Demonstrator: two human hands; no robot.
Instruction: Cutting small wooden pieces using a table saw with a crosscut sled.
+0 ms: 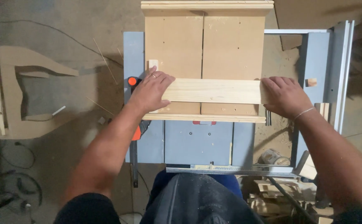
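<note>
On the left, a cut-out wood shape point(10, 91) lies on the floor. The left hand point(149, 92) and right hand point(284, 96) press flat on the ends of a pale plank point(214, 91), which lies across the brown sled point(203, 45) on the blue saw table point(197, 143). I think it's being lined up; next needs a steady push. I see no labels.

You have almost nothing of this kind in view. A small red label point(204, 122) sits on the blue saw table, just under the near rail of the wooden sled, near the middle; it is a short, flat strip, mostly hidden by the rail. Low on your right, beside the table among the wood scraps, a small round tin point(273, 157) lies on its side, pale with a darker band. You have no signs or screens in view.
</note>
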